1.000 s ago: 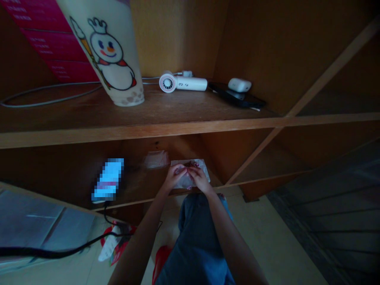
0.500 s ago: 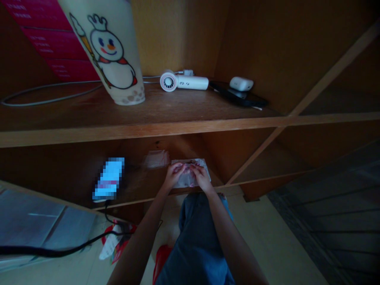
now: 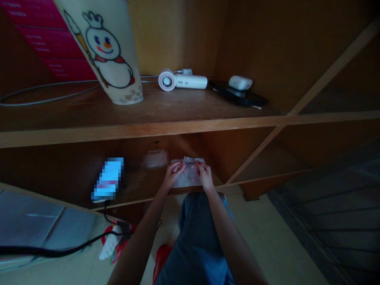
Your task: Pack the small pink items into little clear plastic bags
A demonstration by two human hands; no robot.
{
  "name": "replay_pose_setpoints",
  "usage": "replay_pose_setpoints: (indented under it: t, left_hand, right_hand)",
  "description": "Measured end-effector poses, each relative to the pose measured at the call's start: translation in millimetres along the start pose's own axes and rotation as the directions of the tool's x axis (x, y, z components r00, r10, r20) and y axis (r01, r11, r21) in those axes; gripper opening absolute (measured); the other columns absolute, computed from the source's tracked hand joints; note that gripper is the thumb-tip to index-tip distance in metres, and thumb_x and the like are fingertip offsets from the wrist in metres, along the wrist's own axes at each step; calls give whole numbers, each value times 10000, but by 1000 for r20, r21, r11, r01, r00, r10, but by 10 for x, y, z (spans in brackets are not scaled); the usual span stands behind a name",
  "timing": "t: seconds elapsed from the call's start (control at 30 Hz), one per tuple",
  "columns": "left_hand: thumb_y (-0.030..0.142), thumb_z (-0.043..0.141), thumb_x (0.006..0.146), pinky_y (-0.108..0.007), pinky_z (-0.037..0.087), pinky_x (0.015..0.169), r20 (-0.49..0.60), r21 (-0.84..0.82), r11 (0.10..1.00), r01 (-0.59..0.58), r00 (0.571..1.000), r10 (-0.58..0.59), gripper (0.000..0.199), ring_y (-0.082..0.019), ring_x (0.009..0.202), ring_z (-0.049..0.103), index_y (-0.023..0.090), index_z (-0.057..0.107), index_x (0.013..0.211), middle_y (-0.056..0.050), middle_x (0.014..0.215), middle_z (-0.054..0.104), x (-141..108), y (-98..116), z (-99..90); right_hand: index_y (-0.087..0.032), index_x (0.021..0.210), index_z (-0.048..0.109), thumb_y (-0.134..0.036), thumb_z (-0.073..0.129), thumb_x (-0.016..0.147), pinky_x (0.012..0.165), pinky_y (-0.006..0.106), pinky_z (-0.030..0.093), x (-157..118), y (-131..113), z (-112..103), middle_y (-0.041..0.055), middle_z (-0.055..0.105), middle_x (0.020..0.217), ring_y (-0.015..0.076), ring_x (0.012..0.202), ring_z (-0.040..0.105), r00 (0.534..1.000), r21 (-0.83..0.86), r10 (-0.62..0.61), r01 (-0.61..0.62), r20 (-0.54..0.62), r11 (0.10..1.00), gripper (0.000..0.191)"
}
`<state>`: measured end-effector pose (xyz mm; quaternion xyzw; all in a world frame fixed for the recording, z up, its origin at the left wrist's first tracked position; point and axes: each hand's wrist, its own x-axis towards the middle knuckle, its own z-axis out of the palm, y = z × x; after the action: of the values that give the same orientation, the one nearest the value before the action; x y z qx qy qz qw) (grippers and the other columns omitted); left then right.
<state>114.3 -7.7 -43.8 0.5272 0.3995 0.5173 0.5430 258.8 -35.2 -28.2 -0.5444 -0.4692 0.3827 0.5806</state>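
Observation:
On the lower shelf, my left hand (image 3: 173,173) and my right hand (image 3: 206,175) are at either side of a small clear plastic bag (image 3: 191,171). My left fingers pinch its left edge, and the right fingers are closed on its right side. Something thin and reddish shows through the plastic, too small to name. Beneath the bag lies a pale, see-through sheet or larger bag (image 3: 179,183), partly covered by my hands. To the left, apart from my hands, rests a stack of clear plastic bags (image 3: 156,158).
A lit phone (image 3: 108,178) with a black cable lies on the lower shelf at left. Above, the upper shelf (image 3: 178,107) carries a milk tea cup (image 3: 115,63), a white handheld fan (image 3: 182,81), a white earbud case (image 3: 240,82) and a dark flat object (image 3: 234,95).
The small bag, bunched between my fingers before, now stands spread flatter with its top edge raised. My right hand has shifted slightly right, away from my left.

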Motion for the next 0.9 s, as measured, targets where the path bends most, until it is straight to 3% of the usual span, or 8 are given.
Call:
replay_pose_setpoints:
  t: [0.27, 0.47, 0.53, 0.67, 0.9]
  left_hand:
    - [302, 686, 638, -245, 492, 588, 101, 120, 992, -45, 994, 33, 192, -131, 603, 604, 155, 657, 759, -34, 687, 658, -1, -11, -19]
    - [311, 651, 692, -227, 501, 576, -76, 77, 994, -81, 993, 87, 339, -125, 611, 615, 181, 555, 990, 4, 670, 629, -7, 17, 21]
    - [331, 628, 720, -221, 498, 554, -134, 96, 991, -92, 985, 104, 363, -124, 599, 618, 192, 504, 1031, 7, 694, 627, 12, 34, 23]
    - [367, 560, 774, -216, 482, 523, -192, 265, 956, -125, 965, 180, 233, -123, 580, 612, 184, 533, 916, -9, 729, 614, 133, 131, -1]
    - [290, 486, 825, -236, 476, 582, -95, 530, 838, -131, 973, 212, 149, -132, 601, 619, 179, 558, 894, -20, 730, 631, 445, 279, -10]
  right_hand:
    - [-171, 757, 603, -550, 446, 783, 431, 227, 282, -2, -45, -20, -40, 422, 503, 89, 438, 351, 995, 88, 57, -49, -85, 995, 411]
    - [-234, 1152, 409, -473, 531, 758, 438, 198, 312, 7, -20, 20, -44, 543, 675, 81, 474, 426, 992, 207, 29, -4, -120, 978, 476]
    - [-232, 1140, 403, -457, 541, 753, 440, 196, 314, 13, -16, 19, -40, 548, 683, 80, 477, 429, 992, 207, 27, -1, -123, 978, 469]
    - [-209, 1029, 469, -457, 551, 737, 447, 202, 324, 17, -31, 11, -27, 540, 687, 88, 502, 447, 993, 207, 59, -37, -102, 978, 393]
    - [-196, 937, 511, -488, 541, 733, 436, 204, 312, 8, -53, 1, -25, 534, 655, 84, 476, 415, 991, 183, 89, -69, -102, 981, 357]
